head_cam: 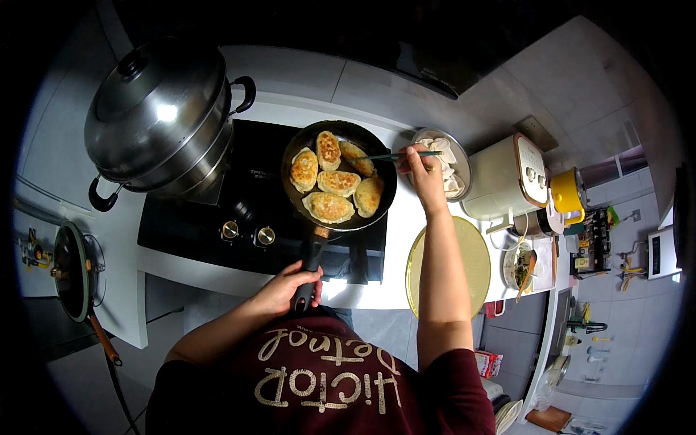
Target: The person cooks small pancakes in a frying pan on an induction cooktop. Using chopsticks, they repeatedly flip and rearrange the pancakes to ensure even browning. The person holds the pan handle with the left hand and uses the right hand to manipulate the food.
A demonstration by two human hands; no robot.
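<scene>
My left hand (pixel 290 288) is wrapped around the black handle (pixel 311 261) of a frying pan (pixel 348 224) on the gas cooktop. Inside the pan lie several browned, filled dumplings (pixel 328 207), most with golden upper faces. My right hand (pixel 421 174) holds a pair of dark green chopsticks (pixel 397 156). Their tips reach over the pan and appear to touch the upper right dumpling (pixel 356 157). Beyond that hand, partly hidden by it, a bowl (pixel 462 157) holds pale pieces that look like dough wrappers (pixel 443 149).
A large steel steamer (pixel 163 125) stands left of the pan on the black cooktop (pixel 185 234). Under my right forearm lies a round yellow-rimmed mat (pixel 429 272). Rightward are a cream appliance (pixel 503 176), a yellow pot (pixel 565 190) and a bowl with a wooden spoon (pixel 526 274).
</scene>
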